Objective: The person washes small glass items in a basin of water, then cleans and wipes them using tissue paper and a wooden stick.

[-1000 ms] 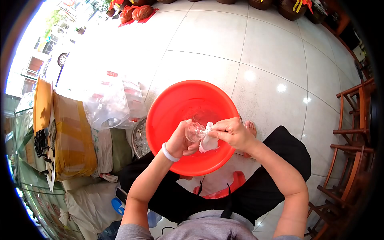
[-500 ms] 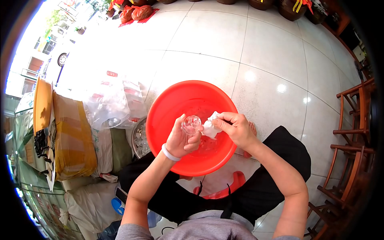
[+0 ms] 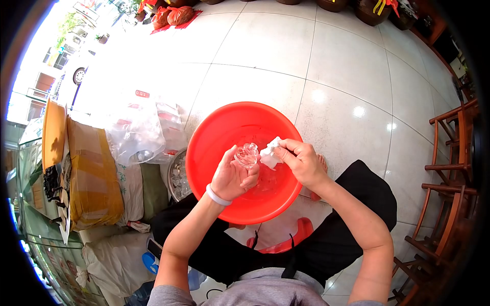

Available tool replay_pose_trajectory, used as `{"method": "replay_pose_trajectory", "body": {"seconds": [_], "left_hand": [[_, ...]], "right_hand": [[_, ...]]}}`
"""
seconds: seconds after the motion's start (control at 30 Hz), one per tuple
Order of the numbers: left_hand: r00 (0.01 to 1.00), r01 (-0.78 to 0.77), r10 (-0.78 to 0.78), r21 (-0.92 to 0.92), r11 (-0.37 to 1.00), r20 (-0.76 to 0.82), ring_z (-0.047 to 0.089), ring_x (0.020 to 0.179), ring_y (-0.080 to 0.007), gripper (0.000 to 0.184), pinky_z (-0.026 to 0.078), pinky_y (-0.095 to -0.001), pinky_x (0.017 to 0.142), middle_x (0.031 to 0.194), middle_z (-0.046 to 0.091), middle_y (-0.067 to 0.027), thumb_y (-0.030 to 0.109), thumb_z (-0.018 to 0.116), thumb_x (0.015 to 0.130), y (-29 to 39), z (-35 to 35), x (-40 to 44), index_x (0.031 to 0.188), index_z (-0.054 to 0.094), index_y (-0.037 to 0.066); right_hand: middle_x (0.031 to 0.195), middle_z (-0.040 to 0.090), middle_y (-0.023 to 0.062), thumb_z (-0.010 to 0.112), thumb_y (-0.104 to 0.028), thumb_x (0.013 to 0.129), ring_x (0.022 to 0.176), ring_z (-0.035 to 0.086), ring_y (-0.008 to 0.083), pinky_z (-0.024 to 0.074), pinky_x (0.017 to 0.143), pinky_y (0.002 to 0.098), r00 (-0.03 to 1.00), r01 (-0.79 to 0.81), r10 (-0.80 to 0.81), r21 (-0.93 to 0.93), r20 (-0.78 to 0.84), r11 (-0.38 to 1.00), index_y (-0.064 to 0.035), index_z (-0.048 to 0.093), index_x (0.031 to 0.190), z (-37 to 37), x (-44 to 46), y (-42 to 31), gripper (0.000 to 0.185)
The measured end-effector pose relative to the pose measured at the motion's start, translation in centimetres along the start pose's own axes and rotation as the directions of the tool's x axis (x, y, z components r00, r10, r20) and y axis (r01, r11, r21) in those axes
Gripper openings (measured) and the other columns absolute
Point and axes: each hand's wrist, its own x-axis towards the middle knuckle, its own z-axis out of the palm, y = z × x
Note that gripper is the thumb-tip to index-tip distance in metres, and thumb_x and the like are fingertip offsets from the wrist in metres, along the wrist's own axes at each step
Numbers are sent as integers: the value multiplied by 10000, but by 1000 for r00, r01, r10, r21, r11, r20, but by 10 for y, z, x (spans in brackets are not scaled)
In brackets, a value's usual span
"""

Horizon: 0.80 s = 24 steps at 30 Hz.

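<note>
Over the red basin (image 3: 209, 127), my left hand (image 3: 234, 176) holds a small clear glass cup (image 3: 247, 155) between thumb and fingers, with its palm turned up. My right hand (image 3: 302, 159) pinches a bunched white cloth (image 3: 270, 153) just to the right of the cup. A narrow gap seems to lie between cloth and cup. Some water and a few blurred shapes show at the bottom of the basin, partly hidden by my hands.
A metal bowl (image 3: 178, 178) with clear glass pieces stands left of the basin. Plastic bags (image 3: 138, 132) and a taped box (image 3: 92, 173) are farther left. Wooden chairs (image 3: 449, 188) stand at right, a red slipper (image 3: 296, 237) below the basin.
The white cloth was against the cup a second ago and is now apart from it, a little to the right. The cup has turned in my left hand, and my right hand has shifted slightly.
</note>
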Motion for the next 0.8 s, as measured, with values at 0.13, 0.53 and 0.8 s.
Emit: {"method": "replay_pose_trajectory", "body": {"seconds": [0.13,0.53,0.8], "left_hand": [[997,-72,74,110,991,-19,412,516,-153,425,313,-251,455,688,502,-63,430,334,910,-2,-1,0,949,535,58],[944,-132,293,637,759,-154,423,561,-70,273,305,-206,468,701,503,14,264,479,877,-5,13,-10,1016,549,39],[939,-239,342,783,574,36,453,650,-41,309,345,-181,540,814,552,-1,153,580,832,3,21,-19,1102,522,12]], "right_hand": [[765,623,162,533,-116,850,662,606,245,463,608,303,984,180,-180,-152,13,972,44,598,873,2,0,1,174],[704,611,130,546,-92,795,633,597,273,460,569,327,906,404,-341,-272,251,874,10,621,793,-5,1,6,126],[661,605,75,551,-110,829,584,558,148,423,540,269,953,161,-161,22,258,987,21,636,835,-3,-6,5,156]]}}
